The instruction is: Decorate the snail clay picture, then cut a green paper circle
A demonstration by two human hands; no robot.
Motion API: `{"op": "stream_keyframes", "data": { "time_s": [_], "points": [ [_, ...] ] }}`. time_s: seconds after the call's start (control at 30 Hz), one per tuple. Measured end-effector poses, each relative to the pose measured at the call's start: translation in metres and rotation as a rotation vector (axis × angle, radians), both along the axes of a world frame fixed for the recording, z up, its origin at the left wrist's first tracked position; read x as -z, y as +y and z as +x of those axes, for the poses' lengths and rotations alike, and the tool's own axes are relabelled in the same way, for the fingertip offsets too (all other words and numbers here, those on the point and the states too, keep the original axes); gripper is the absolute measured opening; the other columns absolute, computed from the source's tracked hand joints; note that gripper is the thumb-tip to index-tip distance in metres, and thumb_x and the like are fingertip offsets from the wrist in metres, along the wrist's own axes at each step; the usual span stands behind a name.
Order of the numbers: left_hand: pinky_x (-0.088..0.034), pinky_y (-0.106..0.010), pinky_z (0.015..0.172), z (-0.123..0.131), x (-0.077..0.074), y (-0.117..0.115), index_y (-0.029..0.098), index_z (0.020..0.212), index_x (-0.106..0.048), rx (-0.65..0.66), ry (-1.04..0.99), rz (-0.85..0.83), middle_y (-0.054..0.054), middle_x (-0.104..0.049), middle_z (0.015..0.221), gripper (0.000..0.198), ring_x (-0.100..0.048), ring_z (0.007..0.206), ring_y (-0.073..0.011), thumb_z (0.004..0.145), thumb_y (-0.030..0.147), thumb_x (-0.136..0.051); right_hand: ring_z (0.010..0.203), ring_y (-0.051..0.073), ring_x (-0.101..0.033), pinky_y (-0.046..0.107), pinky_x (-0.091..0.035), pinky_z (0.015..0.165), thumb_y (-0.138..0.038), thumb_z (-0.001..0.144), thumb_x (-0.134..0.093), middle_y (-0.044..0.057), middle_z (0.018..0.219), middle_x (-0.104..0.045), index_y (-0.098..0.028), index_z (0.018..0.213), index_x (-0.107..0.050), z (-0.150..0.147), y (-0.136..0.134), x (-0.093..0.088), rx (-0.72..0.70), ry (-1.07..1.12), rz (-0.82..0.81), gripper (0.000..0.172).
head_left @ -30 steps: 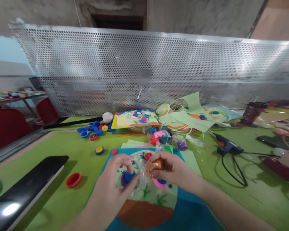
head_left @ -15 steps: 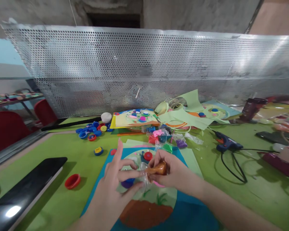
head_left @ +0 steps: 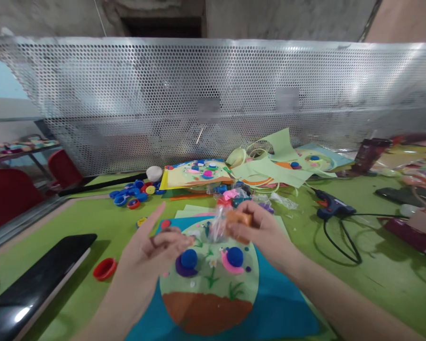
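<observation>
A picture [head_left: 277,308] lies on a table [head_left: 88,218], two snail figures [head_left: 189,259] side by side upon it; the left hand [head_left: 147,255] hovers over its left side, the right hand [head_left: 264,231], with a packet [head_left: 238,220] in its fingertips, over its far right; to the left lie a cap [head_left: 105,270] and, farther out, a device [head_left: 42,272]; behind, a heap of caps [head_left: 131,190] sits left of stacked pictures [head_left: 188,177]; a glue gun [head_left: 335,208] lies at right; a panel [head_left: 128,94] stands behind them all.

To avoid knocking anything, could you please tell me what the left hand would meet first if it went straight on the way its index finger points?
The left hand would probably first meet the cream picture farther back, though the hand's height is unclear, so it might pass over.
</observation>
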State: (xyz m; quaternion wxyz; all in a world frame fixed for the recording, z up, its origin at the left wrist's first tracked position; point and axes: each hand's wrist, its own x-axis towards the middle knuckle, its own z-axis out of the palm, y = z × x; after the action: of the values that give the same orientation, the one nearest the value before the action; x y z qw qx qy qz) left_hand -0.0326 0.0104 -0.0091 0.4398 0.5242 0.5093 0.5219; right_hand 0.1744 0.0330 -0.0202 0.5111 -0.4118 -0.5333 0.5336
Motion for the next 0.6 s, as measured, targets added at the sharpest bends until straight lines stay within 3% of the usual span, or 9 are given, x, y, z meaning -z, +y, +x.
{"op": "stream_keyframes", "data": {
  "time_s": [0.07,0.13,0.23,0.33,0.4,0.5,0.6],
  "points": [
    [-0.052,-0.032,0.076,-0.006,-0.002,0.008,0.02,0.14,-0.021,0.016,-0.004,-0.024,0.003,-0.069,0.066,0.092,-0.065,0.08,-0.0191,0.066,0.043,-0.07,0.062,0.01,-0.051,0.023,-0.041,0.059,-0.037,0.064,-0.07,-0.006,0.069,-0.05,-0.022,0.073,-0.042,0.009,0.01,0.001,0.125,0.057,0.008,0.033],
    [-0.053,-0.032,0.071,-0.009,-0.004,0.013,0.022,0.138,-0.027,0.083,0.141,-0.038,-0.001,-0.071,0.076,0.079,-0.065,0.083,-0.0209,0.073,0.044,-0.065,0.066,0.012,-0.053,0.025,-0.043,0.062,-0.041,0.064,-0.069,-0.005,0.071,-0.052,-0.022,0.074,-0.042,0.015,0.018,0.005,0.132,0.054,-0.013,0.035],
    [-0.053,-0.032,0.067,-0.011,-0.007,0.013,0.025,0.133,-0.036,0.223,0.395,0.031,-0.003,-0.07,0.086,0.067,-0.063,0.076,-0.0196,0.075,0.042,-0.063,0.064,0.013,-0.055,0.025,-0.043,0.058,-0.039,0.064,-0.069,-0.003,0.071,-0.055,-0.02,0.076,-0.048,0.011,0.019,0.011,0.022,-0.032,-0.059,0.031],
    [-0.048,-0.038,0.085,-0.018,-0.006,0.003,0.03,0.115,-0.056,0.357,0.72,0.226,-0.001,-0.07,0.092,0.041,-0.063,0.089,-0.0208,0.075,0.037,-0.064,0.062,0.013,-0.055,0.024,-0.042,0.055,-0.034,0.067,-0.068,-0.002,0.069,-0.057,-0.018,0.077,-0.054,0.0,0.011,0.012,-0.122,-0.132,-0.068,0.024],
    [-0.044,-0.04,0.092,-0.029,0.002,-0.01,0.034,0.108,-0.059,0.43,0.924,0.406,0.0,-0.07,0.099,0.029,-0.061,0.102,-0.0217,0.079,0.038,-0.059,0.064,0.013,-0.055,0.024,-0.042,0.057,-0.031,0.069,-0.067,-0.002,0.07,-0.057,-0.018,0.076,-0.055,-0.004,0.007,0.011,-0.169,-0.179,-0.052,0.019],
    [-0.037,-0.041,0.1,-0.051,0.027,-0.033,0.04,0.129,-0.037,0.413,1.157,0.723,0.002,-0.066,0.113,0.054,-0.061,0.104,-0.0214,0.08,0.044,-0.058,0.065,0.013,-0.056,0.024,-0.043,0.059,-0.028,0.074,-0.063,-0.002,0.072,-0.057,-0.018,0.076,-0.054,-0.006,0.006,0.01,-0.166,-0.222,-0.049,0.014],
    [-0.029,-0.042,0.105,-0.066,0.05,-0.051,0.037,0.14,-0.011,0.331,1.239,0.703,0.005,-0.071,0.103,0.062,-0.059,0.108,-0.0215,0.087,0.049,-0.042,0.066,0.014,-0.058,0.025,-0.045,0.058,-0.028,0.076,-0.061,-0.001,0.072,-0.059,-0.018,0.076,-0.052,-0.005,0.009,0.013,-0.165,-0.257,-0.064,0.013]
  ]
}}
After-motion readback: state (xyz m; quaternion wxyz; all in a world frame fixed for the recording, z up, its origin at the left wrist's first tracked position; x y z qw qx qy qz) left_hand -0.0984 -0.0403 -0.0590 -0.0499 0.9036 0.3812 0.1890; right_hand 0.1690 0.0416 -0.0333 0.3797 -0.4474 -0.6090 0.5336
